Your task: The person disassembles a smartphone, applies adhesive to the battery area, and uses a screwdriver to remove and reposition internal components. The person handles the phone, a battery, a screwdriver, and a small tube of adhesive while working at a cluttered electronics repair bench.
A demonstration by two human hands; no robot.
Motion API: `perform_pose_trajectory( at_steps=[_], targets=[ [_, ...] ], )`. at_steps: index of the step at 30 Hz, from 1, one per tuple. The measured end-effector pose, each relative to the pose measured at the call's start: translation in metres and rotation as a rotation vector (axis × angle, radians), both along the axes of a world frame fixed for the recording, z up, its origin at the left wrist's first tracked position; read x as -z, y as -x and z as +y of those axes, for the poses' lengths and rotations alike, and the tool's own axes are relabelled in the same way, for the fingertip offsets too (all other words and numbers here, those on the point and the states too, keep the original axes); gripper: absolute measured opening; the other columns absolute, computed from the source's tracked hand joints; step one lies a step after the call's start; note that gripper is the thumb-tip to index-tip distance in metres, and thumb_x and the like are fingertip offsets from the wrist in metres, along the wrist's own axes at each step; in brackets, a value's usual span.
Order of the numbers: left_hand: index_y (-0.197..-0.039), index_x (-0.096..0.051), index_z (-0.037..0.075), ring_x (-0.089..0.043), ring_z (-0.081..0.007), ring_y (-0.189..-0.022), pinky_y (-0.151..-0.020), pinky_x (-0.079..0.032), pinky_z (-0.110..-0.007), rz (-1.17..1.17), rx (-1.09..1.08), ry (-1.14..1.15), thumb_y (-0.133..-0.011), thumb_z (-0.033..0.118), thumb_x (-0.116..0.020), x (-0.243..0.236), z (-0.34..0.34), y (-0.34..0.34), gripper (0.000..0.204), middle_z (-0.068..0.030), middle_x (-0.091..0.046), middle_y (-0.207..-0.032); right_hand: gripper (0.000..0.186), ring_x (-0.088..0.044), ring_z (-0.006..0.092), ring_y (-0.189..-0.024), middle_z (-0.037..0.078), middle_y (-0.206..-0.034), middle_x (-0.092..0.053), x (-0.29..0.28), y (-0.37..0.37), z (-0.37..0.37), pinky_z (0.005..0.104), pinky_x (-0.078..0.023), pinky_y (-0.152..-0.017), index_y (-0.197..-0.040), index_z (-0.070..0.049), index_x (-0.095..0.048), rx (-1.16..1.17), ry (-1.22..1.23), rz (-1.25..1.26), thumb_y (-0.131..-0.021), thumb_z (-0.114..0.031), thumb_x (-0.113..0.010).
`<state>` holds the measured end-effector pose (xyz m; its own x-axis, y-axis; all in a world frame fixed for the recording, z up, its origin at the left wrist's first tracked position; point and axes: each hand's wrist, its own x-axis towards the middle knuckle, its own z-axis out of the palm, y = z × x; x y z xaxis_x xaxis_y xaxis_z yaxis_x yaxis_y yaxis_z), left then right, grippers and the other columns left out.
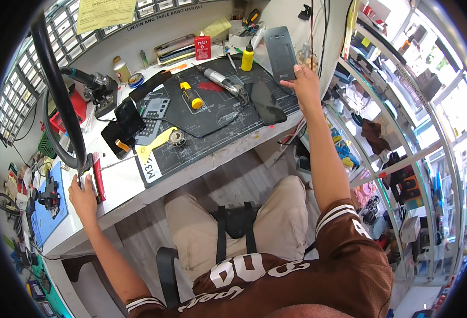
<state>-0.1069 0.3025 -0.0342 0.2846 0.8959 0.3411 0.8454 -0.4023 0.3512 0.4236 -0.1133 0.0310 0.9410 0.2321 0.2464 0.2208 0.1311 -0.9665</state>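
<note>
My right hand (306,87) grips the lower end of a dark grey phone back cover (280,50), thumb and fingers pinching its edge, above the far right of the bench. Below it, a black phone (267,103) lies at the front edge of the dark work mat (199,151). My left hand (84,202) rests at the bench's left front, beside the foot of a black stand arm (69,106). Its fingers are round a dark thing that I cannot make out. A red strip-like object (99,180) lies just right of that hand.
On the mat lie a silver rotary tool (220,82), a yellow-and-black screwdriver (192,96), a yellow scraper (156,144) and an opened phone (129,119). A yellow bottle (247,58) and red can (202,47) stand behind. A blue mat (53,204) lies left; glass shelves (398,159) rise right.
</note>
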Motion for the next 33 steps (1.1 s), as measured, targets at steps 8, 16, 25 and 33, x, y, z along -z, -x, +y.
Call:
perform_pose_trajectory(
  at_steps=[8,16,25,33],
  targets=[
    [-0.148,-0.061,0.008,-0.051,-0.0423,-0.135,-0.116,-0.039,-0.053,-0.010,-0.116,-0.067,-0.104,0.057,-0.060,0.004,-0.002,-0.005,0.066,-0.0211,-0.059,-0.145,0.030,-0.072,0.0148,-0.082,0.009,-0.106,-0.074,-0.011,0.097,-0.028,0.0323,-0.065,-0.079,-0.121,0.004,-0.064,-0.247,-0.150,0.060,-0.112,-0.022,-0.055],
    [-0.141,-0.067,0.009,-0.048,-0.0389,-0.140,-0.121,-0.032,-0.052,-0.252,-0.052,-0.326,-0.103,0.056,-0.064,0.011,-0.022,0.003,0.060,-0.0189,-0.060,-0.143,0.033,-0.076,0.0174,-0.085,0.013,-0.108,-0.075,-0.007,0.182,-0.037,0.0322,-0.066,-0.073,-0.127,0.005,-0.061,-0.358,-0.226,0.169,-0.112,-0.023,-0.057],
    [-0.128,-0.066,-0.002,-0.064,-0.0173,-0.103,-0.096,-0.050,-0.033,-1.153,0.453,0.002,-0.113,0.023,-0.051,-0.013,-0.195,-0.061,0.033,-0.0116,-0.067,-0.114,0.040,-0.076,0.0184,-0.088,0.014,-0.108,-0.075,0.024,0.259,-0.023,0.0332,-0.066,-0.073,-0.129,0.007,-0.061,-0.529,-0.171,0.423,-0.112,-0.029,-0.057],
    [-0.151,-0.049,0.001,-0.066,-0.0292,-0.120,-0.105,-0.053,-0.044,-1.641,0.983,1.504,-0.096,0.090,-0.029,-0.028,-0.280,-0.133,0.106,-0.0160,-0.064,-0.139,0.045,-0.077,0.0217,-0.082,0.017,-0.110,-0.075,0.047,0.324,-0.011,0.0330,-0.065,-0.070,-0.130,0.010,-0.060,-0.748,-0.031,0.493,-0.116,-0.031,-0.048]
  ],
)
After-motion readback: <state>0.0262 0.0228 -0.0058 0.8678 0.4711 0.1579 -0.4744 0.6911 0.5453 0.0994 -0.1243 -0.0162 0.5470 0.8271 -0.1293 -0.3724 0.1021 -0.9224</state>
